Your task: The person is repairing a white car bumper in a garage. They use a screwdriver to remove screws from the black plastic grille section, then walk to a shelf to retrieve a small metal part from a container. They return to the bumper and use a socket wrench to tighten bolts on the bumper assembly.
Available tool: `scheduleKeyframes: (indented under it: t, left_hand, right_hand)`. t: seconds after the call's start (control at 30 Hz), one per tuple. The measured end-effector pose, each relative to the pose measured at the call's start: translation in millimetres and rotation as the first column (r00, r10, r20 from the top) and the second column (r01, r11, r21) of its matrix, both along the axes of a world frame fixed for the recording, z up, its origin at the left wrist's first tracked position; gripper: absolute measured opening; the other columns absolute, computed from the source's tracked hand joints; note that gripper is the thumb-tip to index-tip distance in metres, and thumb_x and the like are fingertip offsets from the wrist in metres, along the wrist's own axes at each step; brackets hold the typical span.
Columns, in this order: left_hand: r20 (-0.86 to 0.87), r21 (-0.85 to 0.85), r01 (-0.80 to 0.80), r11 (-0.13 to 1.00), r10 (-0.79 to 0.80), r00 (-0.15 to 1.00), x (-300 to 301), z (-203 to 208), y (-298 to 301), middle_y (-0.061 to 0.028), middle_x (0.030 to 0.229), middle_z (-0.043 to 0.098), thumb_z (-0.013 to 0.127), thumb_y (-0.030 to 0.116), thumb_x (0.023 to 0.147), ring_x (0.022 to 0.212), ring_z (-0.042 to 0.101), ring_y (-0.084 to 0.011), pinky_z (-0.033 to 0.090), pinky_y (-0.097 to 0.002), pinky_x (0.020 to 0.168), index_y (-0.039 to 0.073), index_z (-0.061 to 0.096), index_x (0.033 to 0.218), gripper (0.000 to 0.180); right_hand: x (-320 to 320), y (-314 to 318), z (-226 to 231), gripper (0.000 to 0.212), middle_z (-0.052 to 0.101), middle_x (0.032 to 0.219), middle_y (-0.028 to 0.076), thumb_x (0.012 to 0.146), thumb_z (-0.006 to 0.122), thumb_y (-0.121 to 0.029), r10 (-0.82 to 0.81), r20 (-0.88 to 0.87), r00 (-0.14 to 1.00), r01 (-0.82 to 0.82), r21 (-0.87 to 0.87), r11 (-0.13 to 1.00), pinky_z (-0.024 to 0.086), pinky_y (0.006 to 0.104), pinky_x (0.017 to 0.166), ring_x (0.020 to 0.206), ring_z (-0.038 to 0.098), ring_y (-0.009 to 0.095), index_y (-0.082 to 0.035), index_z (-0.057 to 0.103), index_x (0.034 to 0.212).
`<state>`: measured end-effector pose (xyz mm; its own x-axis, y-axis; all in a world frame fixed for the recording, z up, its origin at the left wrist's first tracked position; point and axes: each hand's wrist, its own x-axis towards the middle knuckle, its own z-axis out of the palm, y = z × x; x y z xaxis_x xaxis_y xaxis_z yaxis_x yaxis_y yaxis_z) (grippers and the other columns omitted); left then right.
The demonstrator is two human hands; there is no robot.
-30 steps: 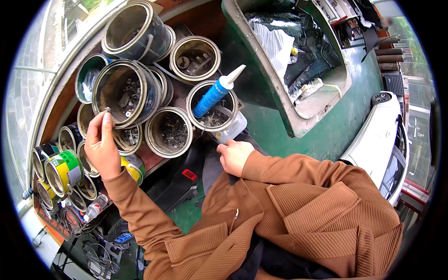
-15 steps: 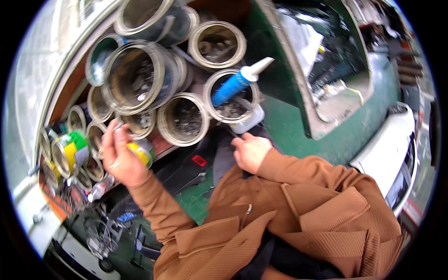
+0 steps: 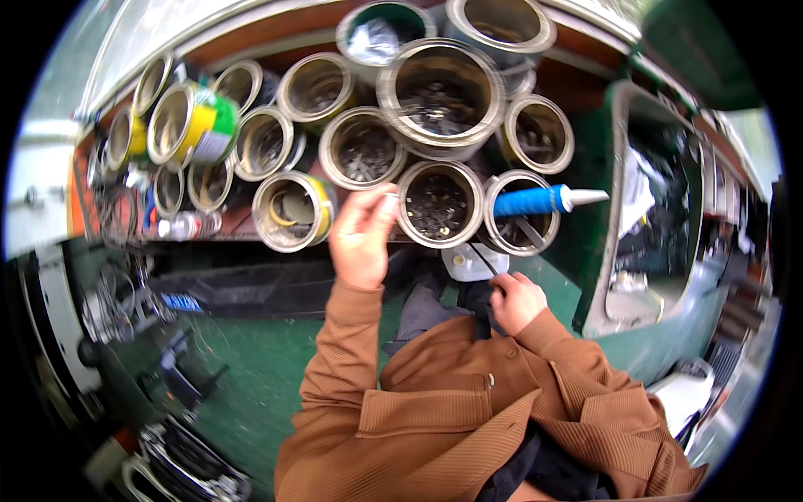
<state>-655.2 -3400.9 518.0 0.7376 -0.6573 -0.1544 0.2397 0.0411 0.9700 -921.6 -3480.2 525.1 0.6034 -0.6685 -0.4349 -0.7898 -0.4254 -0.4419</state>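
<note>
My left hand [image 3: 361,236] is raised at the front row of open tins, its thumb and fingers pinched together around something small I cannot make out. Its fingertips are beside the rim of a tin [image 3: 406,227] that holds small dark and brassy metal pieces. Lower down and to the right, my right hand [image 3: 519,303] is closed on a thin dark rod [image 3: 485,261] that points up toward the tins. A blue cartridge with a white nozzle [image 3: 535,201] lies across the mouth of the rightmost front tin [image 3: 548,243]. Another tin of metal bits [image 3: 328,138] stands behind my left hand.
More tins are stacked at the back, including a large one [image 3: 389,100] and a yellow-green one [image 3: 216,125]. A whitish plastic container [image 3: 473,266] sits below the front tins. A clear bottle [image 3: 191,226] lies left. A green-framed opening [image 3: 611,209] stands right.
The view has swung left, so the tins sit farther right in it. My left hand is now beside a front tin, still pinched. The thin rod in my right hand now shows clearly.
</note>
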Motion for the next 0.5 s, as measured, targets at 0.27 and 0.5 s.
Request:
scheduleKeyframes:
  t: [0.27,0.5]
  left_hand:
    - [-0.253,0.059,-0.156,0.986,0.166,0.953,-31.3,-84.0,71.7,-0.0023,0.098,0.070,0.069,0.005,0.094,0.082,0.063,-0.0086,0.052,-0.0228,0.075,0.001,0.068,0.110,0.016]
    - [-0.135,0.287,-0.524,0.802,0.575,0.807,22.2,-140.1,165.7,-0.0051,0.092,0.069,0.063,0.009,0.097,0.074,0.063,-0.0107,0.050,-0.0245,0.067,0.005,0.062,0.104,0.009]
  right_hand:
    - [12.0,-2.7,-2.9,0.015,0.066,0.084,0.017,0.085,0.060,-0.010,0.173,-0.012,0.985,-0.173,-0.031,0.984,0.055,0.0461,0.073,0.079,0.066,0.038,-0.009,0.072,0.095]
    - [39.8,-4.2,7.3,0.013,0.067,0.082,0.016,0.085,0.061,-0.007,0.211,-0.079,0.974,-0.214,-0.022,0.977,0.056,0.0438,0.072,0.078,0.066,0.037,-0.008,0.072,0.093]
